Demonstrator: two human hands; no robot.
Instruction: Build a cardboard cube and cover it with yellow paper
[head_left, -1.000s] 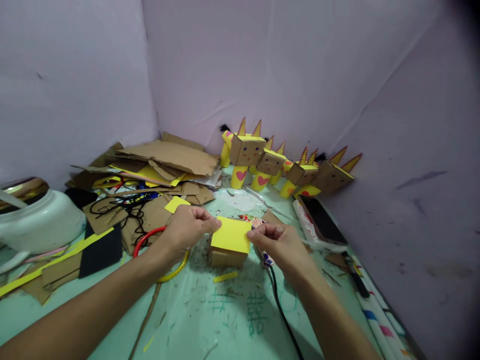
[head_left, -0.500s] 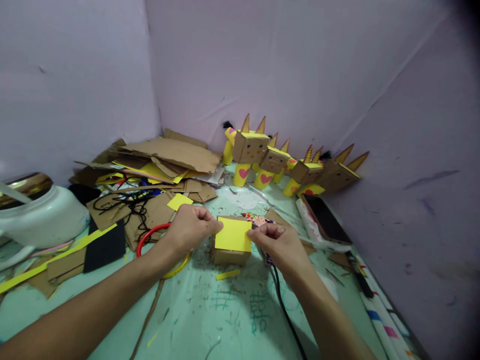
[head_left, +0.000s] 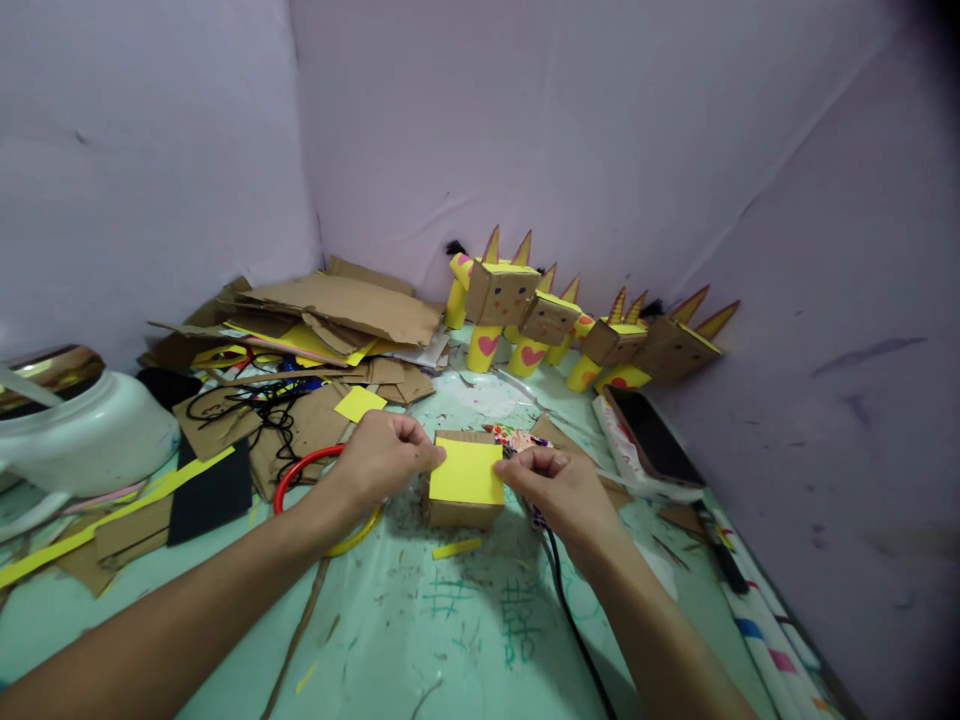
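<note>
A yellow paper piece (head_left: 468, 472) lies over the top of a small cardboard box (head_left: 463, 515) on the green table. My left hand (head_left: 390, 452) pinches the paper near its upper left corner, thumb on its edge. On the opposite side, my right hand (head_left: 551, 482) has the upper right edge between thumb and fingers. A strip of brown cardboard shows behind the paper at the box's far edge. In front of the box lies a short yellow strip (head_left: 457, 548).
Several cardboard figures with yellow horns (head_left: 502, 295) line the back wall. Scrap cardboard (head_left: 352, 308) is heaped at left, near a white pot (head_left: 112, 435) and a red-yellow ring (head_left: 304, 465). A phone (head_left: 652, 437) lies at right; a black cord (head_left: 566, 610) runs forward.
The paper has shifted slightly toward me and lies flatter on the box, so more cardboard shows behind it. Both hands keep nearly the same place and grip.
</note>
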